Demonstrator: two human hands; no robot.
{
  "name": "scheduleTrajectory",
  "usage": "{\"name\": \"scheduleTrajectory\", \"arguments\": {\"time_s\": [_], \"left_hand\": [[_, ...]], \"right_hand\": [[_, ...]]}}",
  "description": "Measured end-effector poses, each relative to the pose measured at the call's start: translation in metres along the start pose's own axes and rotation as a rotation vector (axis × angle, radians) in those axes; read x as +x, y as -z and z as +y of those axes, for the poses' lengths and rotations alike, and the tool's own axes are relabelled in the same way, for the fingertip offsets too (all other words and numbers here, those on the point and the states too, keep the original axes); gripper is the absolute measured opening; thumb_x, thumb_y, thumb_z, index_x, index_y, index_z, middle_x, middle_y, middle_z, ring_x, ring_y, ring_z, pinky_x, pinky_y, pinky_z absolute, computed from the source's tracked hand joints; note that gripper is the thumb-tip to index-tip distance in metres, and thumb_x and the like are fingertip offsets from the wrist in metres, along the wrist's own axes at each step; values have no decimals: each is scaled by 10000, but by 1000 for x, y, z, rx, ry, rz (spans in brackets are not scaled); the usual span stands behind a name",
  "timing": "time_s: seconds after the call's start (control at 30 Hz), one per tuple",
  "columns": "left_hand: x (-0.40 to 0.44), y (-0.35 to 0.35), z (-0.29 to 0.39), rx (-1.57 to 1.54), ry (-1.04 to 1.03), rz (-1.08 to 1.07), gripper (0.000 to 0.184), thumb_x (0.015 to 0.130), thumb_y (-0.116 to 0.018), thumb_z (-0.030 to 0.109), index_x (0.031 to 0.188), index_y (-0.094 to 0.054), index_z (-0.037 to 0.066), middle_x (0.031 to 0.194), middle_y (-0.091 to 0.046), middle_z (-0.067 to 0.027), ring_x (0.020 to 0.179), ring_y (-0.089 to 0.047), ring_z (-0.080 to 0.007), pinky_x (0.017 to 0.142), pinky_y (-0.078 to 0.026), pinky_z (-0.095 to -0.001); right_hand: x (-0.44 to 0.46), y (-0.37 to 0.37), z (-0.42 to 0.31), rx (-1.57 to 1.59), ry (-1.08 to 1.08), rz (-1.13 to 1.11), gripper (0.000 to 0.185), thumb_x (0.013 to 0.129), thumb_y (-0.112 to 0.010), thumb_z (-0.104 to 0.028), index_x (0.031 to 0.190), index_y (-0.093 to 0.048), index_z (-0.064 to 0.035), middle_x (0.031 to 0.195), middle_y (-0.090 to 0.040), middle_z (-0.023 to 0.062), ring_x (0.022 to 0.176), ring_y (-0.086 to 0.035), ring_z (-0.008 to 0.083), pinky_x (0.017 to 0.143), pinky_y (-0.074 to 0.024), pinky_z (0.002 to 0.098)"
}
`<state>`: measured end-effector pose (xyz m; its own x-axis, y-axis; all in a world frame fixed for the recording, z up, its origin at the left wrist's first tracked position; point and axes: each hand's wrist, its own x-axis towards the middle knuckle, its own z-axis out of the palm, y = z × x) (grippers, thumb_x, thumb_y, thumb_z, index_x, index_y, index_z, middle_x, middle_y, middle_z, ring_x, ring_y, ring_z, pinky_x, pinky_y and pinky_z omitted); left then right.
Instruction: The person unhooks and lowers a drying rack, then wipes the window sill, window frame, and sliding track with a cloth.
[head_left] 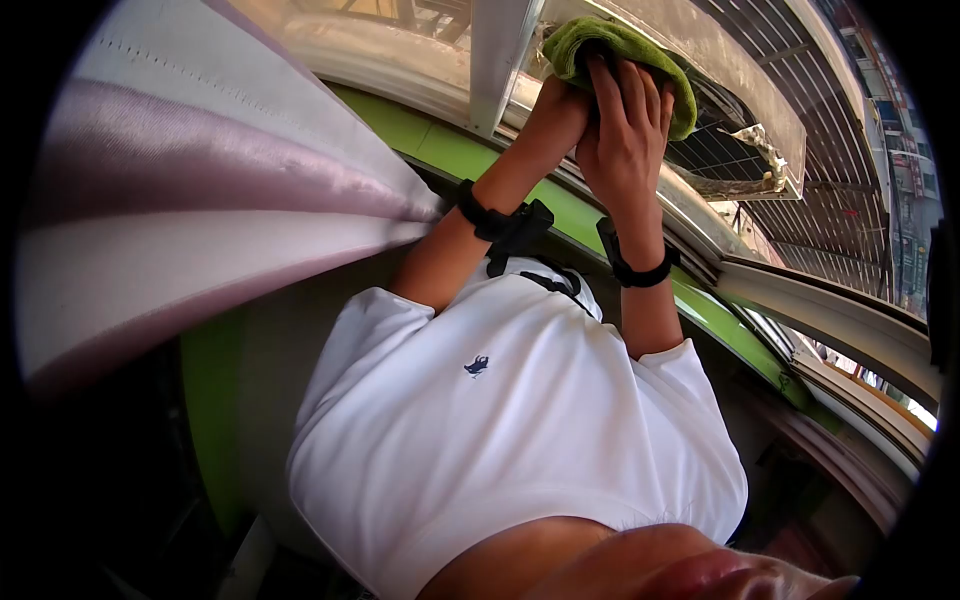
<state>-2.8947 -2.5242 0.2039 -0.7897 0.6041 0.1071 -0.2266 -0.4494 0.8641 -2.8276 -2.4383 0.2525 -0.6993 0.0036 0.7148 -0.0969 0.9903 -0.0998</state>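
A green cloth (625, 45) is bunched up against the window area at the top of the view. My right hand (628, 125) lies over it, fingers long and close together, pressing on the cloth. My left hand (562, 108) meets the lower left edge of the same cloth, beside and partly behind my right hand. Its fingers are hidden by the cloth and the other hand. Both arms stretch forward, each with a black wrist strap (645, 268) carrying a small black block.
A white and pink curtain (230, 200) hangs at the left, gathered near my left elbow. Window frames (490, 70) and a green sill (430, 145) run across in front of me. Beyond the window stand an outdoor unit (735, 155) and a slatted metal grille (825, 150).
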Motion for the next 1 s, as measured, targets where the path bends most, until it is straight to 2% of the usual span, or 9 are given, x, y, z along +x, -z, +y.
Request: {"name": "scheduleTrajectory", "arguments": {"time_s": [0.1, 0.2, 0.43, 0.5, 0.53, 0.6, 0.7, 0.87, 1.0], "left_hand": [[-5, 1, -20, -112, -50, 108, 321, 1008, -446, 125, 1307, -497, 17, 1229, -589, -90, 1101, -589, -168, 902, -493, -304], [-15, 27, -39, -59, 283, 284, 341, 1017, -426, 157, 1319, -482, 10, 1243, -589, -103, 1073, -620, -190, 874, -520, -324], [-39, 61, -32, 522, 469, 79, 286, 1002, -519, 223, 1155, -600, -5, 1071, -663, -95, 982, -655, -194, 825, -523, -322], [-50, 27, 12, 903, -76, 128, 239, 933, -604, 180, 865, -620, -49, 747, -642, -74, 647, -615, -198, 639, -505, -301], [-50, 17, 28, 903, -77, 126, 239, 933, -604, 180, 865, -620, -49, 747, -642, -74, 647, -615, -198, 639, -505, -301], [-53, 12, 50, 838, -438, 113, 314, 887, -698, 217, 1007, -589, -52, 873, -667, -100, 795, -642, -257, 737, -508, -316], [-46, 35, 53, 964, -880, 416, 671, 815, -785, 295, 1305, -457, -26, 1259, -570, -199, 1163, -550, -338, 941, -449, -433], [-12, 58, 37, 1170, -864, 442, 1112, 739, -846, 389, 1523, -153, 14, 1548, -130, -285, 1429, -177, -436, 1110, -236, -566], [12, 71, 1, 1195, -893, 413, 1197, 753, -833, 381, 1567, -27, 36, 1591, 42, -316, 1483, 40, -479, 1158, -106, -600]], "right_hand": [[-10, -13, 2, 19, 21, -80, 579, 748, -650, -105, 1321, -595, -168, 1217, -605, 41, 1128, -568, 250, 1027, -370, 463], [-36, -45, 12, 72, 88, -216, 524, 747, -671, -142, 1269, -621, -165, 1221, -617, 2, 1141, -571, 187, 1002, -390, 378], [-56, -65, 20, 91, 136, -254, 453, 791, -696, -228, 1238, -640, -186, 1189, -643, 4, 1098, -598, 201, 964, -420, 386], [-45, -57, 28, 12, 101, -179, 431, 800, -698, -243, 1227, -648, -209, 1170, -644, -10, 1078, -604, 192, 975, -414, 402], [-34, -48, 33, -67, 74, -109, 408, 810, -699, -258, 1215, -655, -232, 1152, -645, -23, 1059, -609, 182, 985, -408, 418], [-10, -20, 49, -287, 63, 92, 334, 762, -713, -267, 1094, -680, -248, 1123, -645, -66, 1001, -617, 156, 982, -389, 506], [13, 34, 77, -441, -10, 266, 331, 801, -689, -315, 1092, -649, -162, 1098, -612, 113, 1062, -544, 351, 963, -275, 685], [0, 111, 144, -376, 16, 638, 327, 945, -518, -172, 1188, -593, 36, 1103, -630, 235, 964, -628, 433, 884, -478, 487], [-42, 121, 188, -355, -120, 714, 402, 874, -713, -160, 1182, -567, 55, 1124, -619, 189, 984, -635, 321, 903, -500, 429]]}}
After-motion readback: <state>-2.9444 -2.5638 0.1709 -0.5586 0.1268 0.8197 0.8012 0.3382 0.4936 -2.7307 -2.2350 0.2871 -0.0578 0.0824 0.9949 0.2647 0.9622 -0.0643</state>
